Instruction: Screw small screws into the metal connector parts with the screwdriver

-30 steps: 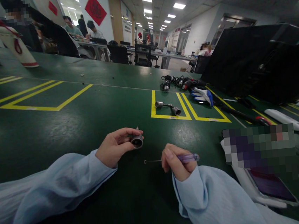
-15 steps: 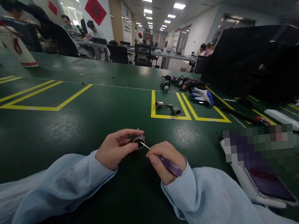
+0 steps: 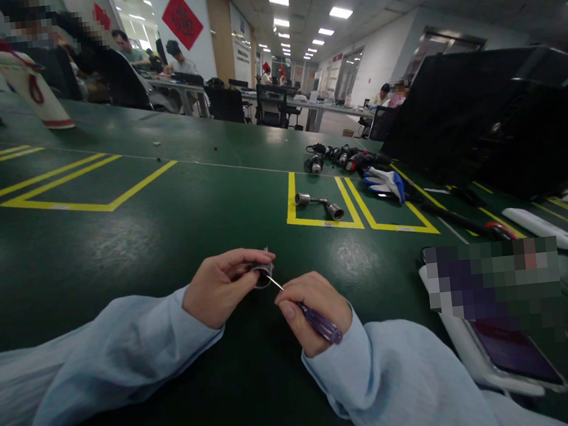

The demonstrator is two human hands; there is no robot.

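My left hand [image 3: 218, 287] pinches a small round metal connector shell [image 3: 264, 277] between thumb and fingers, its hollow end tilted toward me. My right hand [image 3: 312, 300] is closed round a screwdriver [image 3: 322, 323] with a see-through purple handle. The thin shaft points up and left, with its tip at the shell's opening; whether it touches anything inside is hidden. Beyond my hands, two similar metal connectors [image 3: 334, 211] joined by a short dark cable lie inside a yellow taped box on the green table [image 3: 249, 370].
Farther back are dark cables with connectors [image 3: 315, 163] and a blue-and-white glove [image 3: 384, 182]. To the right lie a phone [image 3: 518, 351], a white slim device [image 3: 541, 228] and a large black case [image 3: 481, 120]. A white cup-like container [image 3: 34, 90] stands far left. People sit at other desks.
The shell has tilted slightly and dipped a little in my left fingers. My right hand and the screwdriver have shifted slightly left; the screwdriver's handle end sits a little lower.
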